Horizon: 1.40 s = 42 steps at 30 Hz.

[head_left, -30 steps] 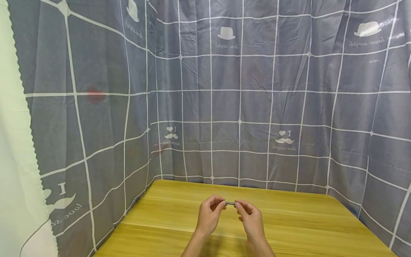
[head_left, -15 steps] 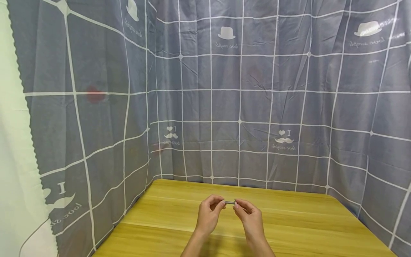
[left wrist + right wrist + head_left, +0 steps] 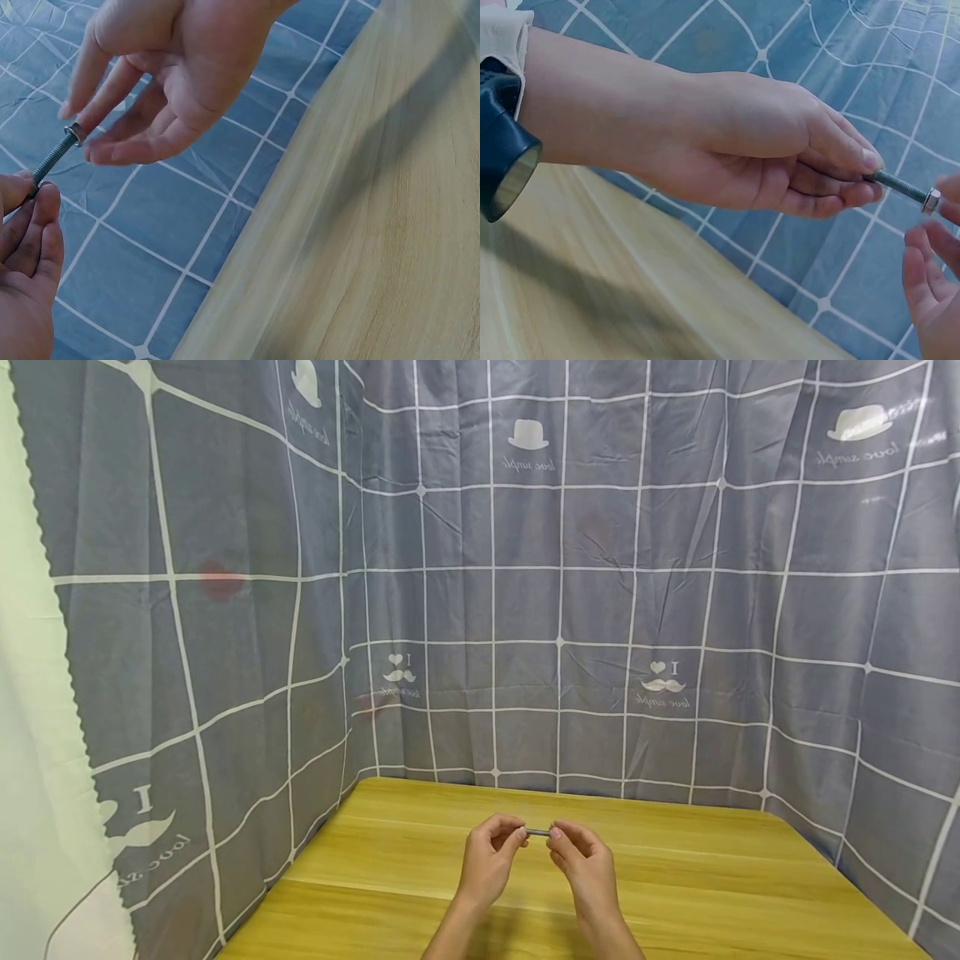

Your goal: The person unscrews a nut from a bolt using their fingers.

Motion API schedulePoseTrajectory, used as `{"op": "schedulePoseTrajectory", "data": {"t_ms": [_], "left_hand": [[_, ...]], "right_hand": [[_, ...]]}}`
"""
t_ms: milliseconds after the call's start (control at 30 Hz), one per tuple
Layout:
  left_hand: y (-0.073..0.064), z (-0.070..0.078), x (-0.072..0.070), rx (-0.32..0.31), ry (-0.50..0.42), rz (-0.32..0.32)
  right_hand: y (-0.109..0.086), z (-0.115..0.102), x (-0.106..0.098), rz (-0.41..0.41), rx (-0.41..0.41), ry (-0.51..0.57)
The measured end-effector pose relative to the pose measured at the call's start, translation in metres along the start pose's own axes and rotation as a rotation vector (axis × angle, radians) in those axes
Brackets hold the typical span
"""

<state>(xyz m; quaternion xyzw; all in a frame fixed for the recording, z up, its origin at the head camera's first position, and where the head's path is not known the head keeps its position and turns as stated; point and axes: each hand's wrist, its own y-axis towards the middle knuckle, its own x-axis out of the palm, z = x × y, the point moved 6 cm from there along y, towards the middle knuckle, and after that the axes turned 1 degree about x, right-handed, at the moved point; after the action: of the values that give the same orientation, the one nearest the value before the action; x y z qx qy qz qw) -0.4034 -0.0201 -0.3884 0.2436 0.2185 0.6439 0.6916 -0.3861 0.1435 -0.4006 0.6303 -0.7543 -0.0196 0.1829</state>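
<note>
A metal bolt [image 3: 537, 832] with a threaded shank lies level between both hands, held above the table. My left hand [image 3: 485, 862] pinches one end between thumb and fingers, covering that end. At the other end sits a hex nut [image 3: 931, 200], its facets and rim showing in the right wrist view. My right hand [image 3: 588, 866] has its thumb and index finger at this nut. In the left wrist view the right hand [image 3: 169, 82] comes from above with fingertips around the nut, while the left hand [image 3: 30, 270] grips the shank's lower end.
A yellow wood-grain table [image 3: 720, 877] spreads beneath both hands. Grey curtains [image 3: 600, 602] with white grid lines surround it at the back and sides. A dark wrist-worn device [image 3: 506, 142] is on the left forearm in the right wrist view.
Right thumb and fingers shift slightly about the nut end, with the thumb moving a little. The left hand and the bolt stay nearly in place.
</note>
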Motion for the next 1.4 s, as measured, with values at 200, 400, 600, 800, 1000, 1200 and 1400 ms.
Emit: {"op": "schedulePoseTrajectory", "data": {"t_ms": [200, 400, 600, 800, 1000, 1200, 1400], "left_hand": [[0.0, 0.0, 0.0, -0.002, -0.002, 0.005], [0.0, -0.001, 0.001, -0.017, 0.004, -0.004], [0.001, -0.001, 0.002, -0.008, 0.064, 0.003], [0.0, 0.001, 0.003, -0.014, 0.083, 0.004], [-0.001, 0.006, 0.003, -0.028, 0.079, 0.013], [-0.001, 0.01, 0.004, -0.031, 0.086, 0.024], [-0.001, 0.007, 0.002, -0.028, 0.086, 0.034]], "right_hand": [[0.0, -0.002, 0.0, -0.02, -0.023, -0.024], [0.0, 0.0, -0.002, 0.017, 0.002, -0.082], [0.0, -0.001, -0.003, 0.018, 0.02, -0.143], [0.0, 0.0, -0.004, 0.034, 0.04, -0.163], [0.001, 0.0, -0.005, 0.022, 0.038, -0.178], [0.001, 0.001, -0.005, 0.029, 0.065, -0.155], [0.001, 0.002, -0.005, 0.028, 0.074, -0.168]]}}
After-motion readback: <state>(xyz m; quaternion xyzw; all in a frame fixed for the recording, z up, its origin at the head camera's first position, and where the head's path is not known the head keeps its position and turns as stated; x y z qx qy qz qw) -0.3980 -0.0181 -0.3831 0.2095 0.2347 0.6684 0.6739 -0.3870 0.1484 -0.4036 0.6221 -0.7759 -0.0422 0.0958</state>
